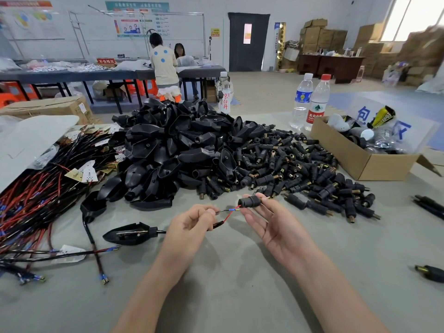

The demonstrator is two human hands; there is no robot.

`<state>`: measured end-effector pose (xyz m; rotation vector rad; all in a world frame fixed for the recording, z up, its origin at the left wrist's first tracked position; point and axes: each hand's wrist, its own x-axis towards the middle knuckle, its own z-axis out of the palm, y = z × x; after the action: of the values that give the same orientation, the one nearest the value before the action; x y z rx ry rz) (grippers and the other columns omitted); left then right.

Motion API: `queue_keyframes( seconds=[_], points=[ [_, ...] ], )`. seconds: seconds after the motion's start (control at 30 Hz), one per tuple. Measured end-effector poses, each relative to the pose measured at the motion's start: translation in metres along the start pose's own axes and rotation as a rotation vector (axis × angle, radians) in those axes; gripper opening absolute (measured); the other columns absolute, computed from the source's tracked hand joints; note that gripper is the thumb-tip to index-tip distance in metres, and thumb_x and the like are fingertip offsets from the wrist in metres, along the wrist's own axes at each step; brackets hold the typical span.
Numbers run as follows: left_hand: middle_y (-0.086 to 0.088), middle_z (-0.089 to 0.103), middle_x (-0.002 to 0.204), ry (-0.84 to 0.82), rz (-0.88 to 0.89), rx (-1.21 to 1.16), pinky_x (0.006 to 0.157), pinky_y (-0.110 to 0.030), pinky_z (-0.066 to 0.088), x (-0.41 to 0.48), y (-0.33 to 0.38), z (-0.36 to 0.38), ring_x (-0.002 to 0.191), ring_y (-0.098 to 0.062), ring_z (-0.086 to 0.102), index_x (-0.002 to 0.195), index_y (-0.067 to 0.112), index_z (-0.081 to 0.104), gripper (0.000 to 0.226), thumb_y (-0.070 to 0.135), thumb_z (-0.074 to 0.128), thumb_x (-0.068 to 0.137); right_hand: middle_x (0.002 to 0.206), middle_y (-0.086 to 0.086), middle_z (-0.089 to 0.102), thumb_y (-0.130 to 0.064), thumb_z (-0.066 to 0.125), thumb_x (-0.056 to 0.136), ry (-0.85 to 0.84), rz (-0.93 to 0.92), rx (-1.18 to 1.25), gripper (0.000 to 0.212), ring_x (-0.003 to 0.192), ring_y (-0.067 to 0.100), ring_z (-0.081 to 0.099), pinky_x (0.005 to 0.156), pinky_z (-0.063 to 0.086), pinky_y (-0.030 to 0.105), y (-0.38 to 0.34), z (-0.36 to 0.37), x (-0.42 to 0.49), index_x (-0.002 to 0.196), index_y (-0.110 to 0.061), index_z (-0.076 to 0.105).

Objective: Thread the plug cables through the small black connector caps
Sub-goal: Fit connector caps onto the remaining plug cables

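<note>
Connector cap [249, 201] | axis horizontal, opening faces left | right hand [271, 224] pinches it | left hand [192, 223] pinches red-black cable [228, 212]

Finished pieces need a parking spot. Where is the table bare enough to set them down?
Bare: the near table strip under both forearms, and the patch between the right hand, the connector caps and the loose plug at far right. Crowded: wire bundle left, housing heap centre, cardboard box right rear.
</note>
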<state>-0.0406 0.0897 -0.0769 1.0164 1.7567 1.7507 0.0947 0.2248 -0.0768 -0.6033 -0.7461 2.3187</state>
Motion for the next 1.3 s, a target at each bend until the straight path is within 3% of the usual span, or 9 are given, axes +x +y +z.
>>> queue_keyframes(
  seconds=[0.2,0.37,0.67,0.8,0.9,1.0,1.07,1.17,1.3],
  points=[
    [0.000,0.071,0.095,0.016,0.025,0.006,0.086,-0.017,0.045,-0.0010,0.0016,0.0013,0.092,-0.007,0.064,0.054,0.019,0.053,0.047,0.009,0.053,0.100,0.117,0.019,0.071,-0.015,0.053,0.101,-0.016,0.003,-0.004,0.019,0.093,0.033,0.075,0.065,0.061,0.028,-0.0003,0.0006,-0.0010,0.117,-0.005,0.060],
    [0.006,0.071,0.088,0.013,0.026,0.007,0.082,-0.010,0.045,-0.0006,-0.0001,0.0023,0.086,-0.005,0.063,0.055,0.018,0.052,0.046,0.010,0.053,0.100,0.118,0.019,0.071,-0.015,0.054,0.101,-0.024,0.012,-0.009,0.020,0.094,0.035,0.074,0.065,0.061,0.029,-0.0002,0.0008,-0.0014,0.116,-0.006,0.061],
    [0.010,0.070,0.088,-0.003,0.034,0.018,0.081,-0.012,0.046,0.0000,-0.0032,0.0025,0.082,-0.004,0.062,0.053,0.022,0.057,0.048,0.013,0.053,0.100,0.119,0.020,0.070,-0.015,0.053,0.101,-0.042,-0.010,-0.024,0.019,0.098,0.039,0.073,0.068,0.061,0.030,0.0003,0.0020,-0.0035,0.115,-0.006,0.062],
    [0.005,0.070,0.091,-0.023,0.054,0.027,0.079,-0.009,0.045,-0.0017,-0.0029,0.0024,0.080,-0.004,0.061,0.054,0.023,0.056,0.047,0.012,0.054,0.100,0.118,0.019,0.071,-0.016,0.054,0.100,-0.048,-0.030,-0.053,0.019,0.099,0.038,0.072,0.069,0.061,0.030,-0.0007,0.0032,-0.0054,0.115,-0.008,0.063],
    [-0.005,0.069,0.096,-0.045,0.072,0.035,0.082,-0.013,0.047,-0.0021,-0.0037,0.0028,0.083,-0.005,0.060,0.056,0.023,0.053,0.047,0.013,0.052,0.102,0.118,0.019,0.071,-0.016,0.057,0.098,-0.054,-0.061,-0.091,0.018,0.102,0.039,0.072,0.071,0.061,0.030,-0.0014,0.0040,-0.0063,0.112,-0.010,0.066],
    [-0.007,0.065,0.100,-0.091,0.090,0.030,0.091,-0.027,0.049,-0.0027,-0.0040,0.0034,0.088,-0.008,0.060,0.058,0.022,0.048,0.043,0.025,0.052,0.100,0.119,0.021,0.070,-0.017,0.057,0.099,-0.056,-0.096,-0.121,0.017,0.103,0.040,0.071,0.074,0.061,0.031,-0.0009,0.0038,-0.0058,0.112,-0.010,0.067],
    [-0.006,0.064,0.099,-0.122,0.101,0.026,0.094,-0.030,0.049,-0.0042,-0.0035,0.0044,0.091,-0.006,0.062,0.061,0.015,0.048,0.037,0.031,0.049,0.095,0.120,0.021,0.070,-0.018,0.056,0.100,-0.056,-0.117,-0.132,0.020,0.104,0.040,0.071,0.076,0.060,0.032,-0.0002,0.0029,-0.0052,0.115,-0.009,0.066],
    [0.003,0.066,0.095,-0.161,0.102,0.008,0.093,-0.020,0.049,-0.0059,-0.0031,0.0054,0.093,-0.003,0.063,0.070,0.014,0.062,0.034,0.030,0.046,0.096,0.118,0.020,0.071,-0.018,0.055,0.101,-0.071,-0.125,-0.147,0.021,0.104,0.039,0.071,0.077,0.060,0.031,0.0003,0.0030,-0.0057,0.117,-0.009,0.064],
    [0.000,0.066,0.096,-0.176,0.116,0.001,0.091,-0.016,0.047,-0.0059,-0.0029,0.0046,0.094,-0.007,0.063,0.092,0.007,0.069,0.033,0.028,0.044,0.097,0.116,0.019,0.072,-0.018,0.052,0.102,-0.088,-0.109,-0.163,0.022,0.101,0.036,0.072,0.075,0.060,0.029,0.0006,0.0032,-0.0065,0.119,-0.007,0.060]
  ],
)
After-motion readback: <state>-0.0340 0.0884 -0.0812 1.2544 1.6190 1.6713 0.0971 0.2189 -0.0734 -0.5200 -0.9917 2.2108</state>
